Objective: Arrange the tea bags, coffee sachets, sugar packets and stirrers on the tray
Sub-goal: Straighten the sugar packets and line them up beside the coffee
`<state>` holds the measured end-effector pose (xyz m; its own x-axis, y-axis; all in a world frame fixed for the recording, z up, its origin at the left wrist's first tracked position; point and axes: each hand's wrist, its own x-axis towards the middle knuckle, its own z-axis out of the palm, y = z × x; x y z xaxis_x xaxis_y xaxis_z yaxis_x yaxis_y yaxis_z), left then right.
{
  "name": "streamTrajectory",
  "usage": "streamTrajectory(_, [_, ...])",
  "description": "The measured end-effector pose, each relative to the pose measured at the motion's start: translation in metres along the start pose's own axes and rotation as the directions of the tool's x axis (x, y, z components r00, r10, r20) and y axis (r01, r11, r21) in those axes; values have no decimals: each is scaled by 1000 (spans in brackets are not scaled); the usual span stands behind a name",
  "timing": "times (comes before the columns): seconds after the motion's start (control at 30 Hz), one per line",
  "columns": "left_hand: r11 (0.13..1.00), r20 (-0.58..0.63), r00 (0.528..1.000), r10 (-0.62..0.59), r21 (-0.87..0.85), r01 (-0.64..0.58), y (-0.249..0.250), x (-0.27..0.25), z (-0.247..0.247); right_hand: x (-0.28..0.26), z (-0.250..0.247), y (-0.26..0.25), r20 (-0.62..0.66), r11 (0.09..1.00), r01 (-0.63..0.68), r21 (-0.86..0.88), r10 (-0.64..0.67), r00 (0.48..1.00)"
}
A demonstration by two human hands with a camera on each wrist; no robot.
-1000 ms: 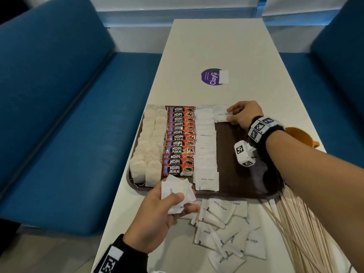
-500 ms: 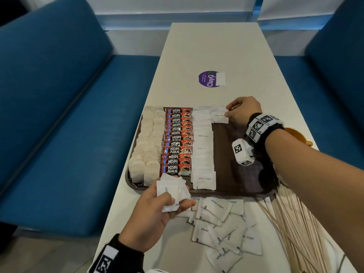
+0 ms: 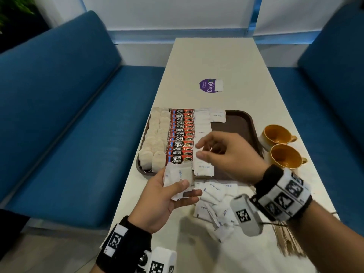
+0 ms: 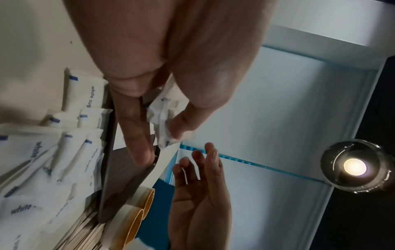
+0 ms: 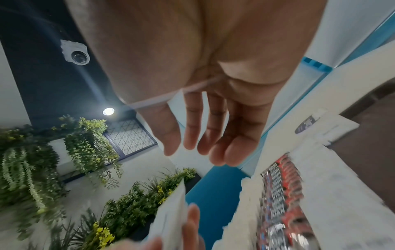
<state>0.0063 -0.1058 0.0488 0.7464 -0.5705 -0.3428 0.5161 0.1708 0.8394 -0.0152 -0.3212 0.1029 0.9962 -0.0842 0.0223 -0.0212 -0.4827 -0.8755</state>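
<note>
My left hand (image 3: 183, 187) grips a small stack of white sugar packets (image 3: 178, 175) just before the near edge of the brown tray (image 3: 243, 125). In the left wrist view thumb and fingers pinch the stack (image 4: 163, 118). My right hand (image 3: 201, 149) hovers over the tray's near half, fingers (image 5: 203, 143) straight and holding nothing, a little beyond the stack. On the tray lie two columns of tea bags (image 3: 155, 138), a column of red coffee sachets (image 3: 182, 134), a column of sugar packets (image 3: 202, 123) and one packet (image 3: 217, 116) heading a second column. Wooden stirrers (image 3: 287, 243) lie on the table at the near right.
Loose sugar packets (image 3: 214, 203) are heaped on the white table between tray and me. Two orange cups (image 3: 277, 134) (image 3: 287, 156) stand right of the tray. A purple sticker (image 3: 209, 85) marks the table's middle. Blue benches (image 3: 59, 115) flank the table.
My right hand left a sugar packet at the tray's far end and drew back toward the stack in my left hand. The left hand kept its stack.
</note>
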Motion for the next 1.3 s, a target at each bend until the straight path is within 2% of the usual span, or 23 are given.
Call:
streamTrajectory(0.27, [983, -34, 998, 43, 182, -36, -2, -13, 8, -52, 34, 10, 16, 946, -127, 299, 128, 992])
streamTrajectory(0.5, [989, -98, 985, 142, 44, -138, -1, -12, 20, -73, 39, 13, -42, 877, -166, 451, 207, 977])
streamTrajectory(0.7, [991, -142, 982, 125, 59, -118, -5, -10, 18, -77, 40, 16, -179, 901, -104, 422, 195, 964])
streamTrajectory(0.77, [991, -145, 981, 130, 63, -122, -4, -11, 18, -75, 39, 19, -170, 884, -86, 459, 183, 968])
streamTrajectory(0.87, [992, -167, 978, 125, 41, -120, -4, -10, 17, -75, 38, 22, -136, 900, -95, 426, 167, 977])
streamTrajectory(0.97, [995, -123, 988, 97, -21, -101, -4, -11, 13, -73, 38, 26, -170, 914, -111, 391, 190, 967])
streamTrajectory(1.07, [995, -69, 993, 97, 16, -96, -6, -13, 7, -74, 38, 27, -195, 914, -105, 392, 194, 961])
streamTrajectory(1.3, [997, -79, 994, 76, 23, -74, -7, -14, 6, -80, 34, 22, -211, 928, -23, 371, 109, 971])
